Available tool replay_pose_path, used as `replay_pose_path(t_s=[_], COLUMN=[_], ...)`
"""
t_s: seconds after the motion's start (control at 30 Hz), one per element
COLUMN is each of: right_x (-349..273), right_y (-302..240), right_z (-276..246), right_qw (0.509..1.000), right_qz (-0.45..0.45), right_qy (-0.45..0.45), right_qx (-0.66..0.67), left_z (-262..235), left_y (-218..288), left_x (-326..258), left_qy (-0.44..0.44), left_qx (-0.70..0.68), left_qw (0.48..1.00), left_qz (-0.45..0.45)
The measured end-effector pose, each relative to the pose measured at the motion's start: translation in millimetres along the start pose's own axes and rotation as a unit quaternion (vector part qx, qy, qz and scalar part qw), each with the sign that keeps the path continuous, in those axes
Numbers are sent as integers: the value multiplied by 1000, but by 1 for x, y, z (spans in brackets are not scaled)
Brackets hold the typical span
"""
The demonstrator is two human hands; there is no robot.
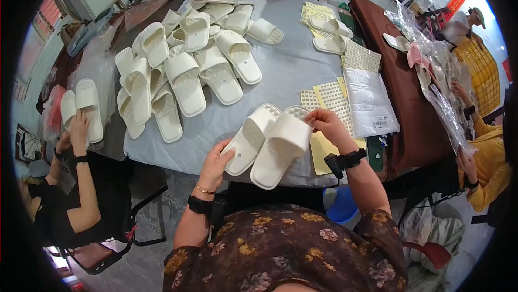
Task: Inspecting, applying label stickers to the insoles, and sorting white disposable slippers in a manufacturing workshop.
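Above the table's near edge I have a pair of white slide slippers, their heels toward me. My left hand (215,165) grips the edge of the left slipper (249,142), which bears a small dark mark on its sole near the heel. Overlapping it is the right slipper (276,154). My right hand (330,126) is closed at that slipper's upper right side, fingertips pinched against its strap; whether a small sticker is between them I cannot make out. Beside this hand lie yellow sticker sheets (330,97) with rows of tiny printed labels.
A large heap of white slippers (186,70) covers the table's left half. A clear plastic bag (369,100) lies to the right, near more slippers (330,43). A brown-covered surface (396,76) adjoins. Co-workers at left, right and far side handle slippers or plastic. A blue bin (341,208) stands below.
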State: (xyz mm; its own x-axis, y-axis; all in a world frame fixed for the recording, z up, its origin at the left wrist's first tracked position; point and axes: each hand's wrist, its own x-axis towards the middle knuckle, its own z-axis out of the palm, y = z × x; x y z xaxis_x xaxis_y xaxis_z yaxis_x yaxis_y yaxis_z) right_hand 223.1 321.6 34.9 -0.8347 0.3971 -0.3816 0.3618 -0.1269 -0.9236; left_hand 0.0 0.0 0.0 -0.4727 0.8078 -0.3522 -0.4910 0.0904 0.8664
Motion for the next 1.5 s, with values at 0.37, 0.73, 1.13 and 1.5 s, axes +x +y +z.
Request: replay_pose_path(t_s=[0.37,0.73,1.13,1.5], right_x=[-35,-42,18,-54], right_y=[-12,-43,-38,-18], right_z=[84,76,100,90], right_qw=[897,929,904,893], right_qz=[-216,-162,-196,-218], right_qy=[186,60,170,267], right_qx=[-338,-328,-340,-290], left_z=[9,16,56,60], left_y=[-9,0,2,53], left_x=[-3,-11,-39,10], left_qy=[28,20,23,4], left_qx=[-3,15,443,600], left_qw=[999,1000,881,726], left_qz=[33,10,167,335])
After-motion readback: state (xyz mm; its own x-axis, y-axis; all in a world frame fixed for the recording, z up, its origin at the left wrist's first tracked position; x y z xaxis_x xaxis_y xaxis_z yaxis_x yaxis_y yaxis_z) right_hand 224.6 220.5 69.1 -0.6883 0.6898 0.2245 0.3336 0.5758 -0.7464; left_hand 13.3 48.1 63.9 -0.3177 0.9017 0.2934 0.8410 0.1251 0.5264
